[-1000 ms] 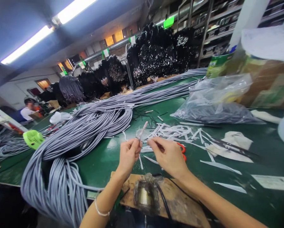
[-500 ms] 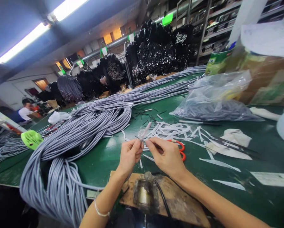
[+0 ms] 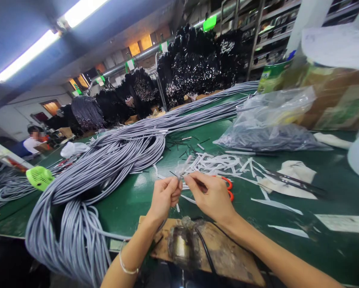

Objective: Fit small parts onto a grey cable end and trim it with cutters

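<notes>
Board: wooden board (image 3: 227, 256) nearest, under both wrists.
Left hand: left hand (image 3: 164, 196), fingertips pinched tight on pale tube (image 3: 185, 165), which pokes up between the hands.
Right hand: right hand (image 3: 211, 196), fingers closed, seemingly on the same tube; it's blurred.
Beyond: red scissors (image 3: 229, 184), then grey cables (image 3: 113, 160).

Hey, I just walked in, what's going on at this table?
A person pinches a thin pale piece between the left hand and right hand, above a green table. A big bundle of grey cables lies to the left, white strips and red-handled scissors just beyond the hands.
</notes>
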The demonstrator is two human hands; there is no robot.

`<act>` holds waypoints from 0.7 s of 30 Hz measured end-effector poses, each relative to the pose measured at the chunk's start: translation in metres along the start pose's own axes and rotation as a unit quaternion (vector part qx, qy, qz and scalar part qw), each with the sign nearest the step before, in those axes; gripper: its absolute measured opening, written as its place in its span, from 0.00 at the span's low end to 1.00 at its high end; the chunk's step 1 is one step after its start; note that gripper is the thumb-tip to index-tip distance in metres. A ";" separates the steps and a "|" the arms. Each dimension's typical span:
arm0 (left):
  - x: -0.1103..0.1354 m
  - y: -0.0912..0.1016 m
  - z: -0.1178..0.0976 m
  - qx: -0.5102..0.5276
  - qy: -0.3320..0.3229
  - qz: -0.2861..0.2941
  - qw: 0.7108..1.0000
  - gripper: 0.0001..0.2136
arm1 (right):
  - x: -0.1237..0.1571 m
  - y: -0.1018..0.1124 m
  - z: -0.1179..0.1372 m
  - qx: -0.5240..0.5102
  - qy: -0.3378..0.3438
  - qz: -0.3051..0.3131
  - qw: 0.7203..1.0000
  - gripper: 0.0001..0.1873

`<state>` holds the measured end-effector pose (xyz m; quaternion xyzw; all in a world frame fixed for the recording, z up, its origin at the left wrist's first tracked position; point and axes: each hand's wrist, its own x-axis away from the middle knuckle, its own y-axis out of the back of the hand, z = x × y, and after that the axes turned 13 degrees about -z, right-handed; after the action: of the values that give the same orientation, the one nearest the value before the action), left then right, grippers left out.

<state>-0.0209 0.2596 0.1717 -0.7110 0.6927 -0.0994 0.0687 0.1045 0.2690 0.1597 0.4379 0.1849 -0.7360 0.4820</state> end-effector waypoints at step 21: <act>0.001 -0.003 0.000 -0.067 -0.037 -0.002 0.997 0.22 | 0.001 0.001 0.002 -0.016 -0.010 0.014 1.000 0.16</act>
<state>-0.0179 0.2582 0.1724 -0.7188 0.6932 -0.0268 0.0459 0.1043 0.2665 0.1603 0.4257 0.1858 -0.7301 0.5013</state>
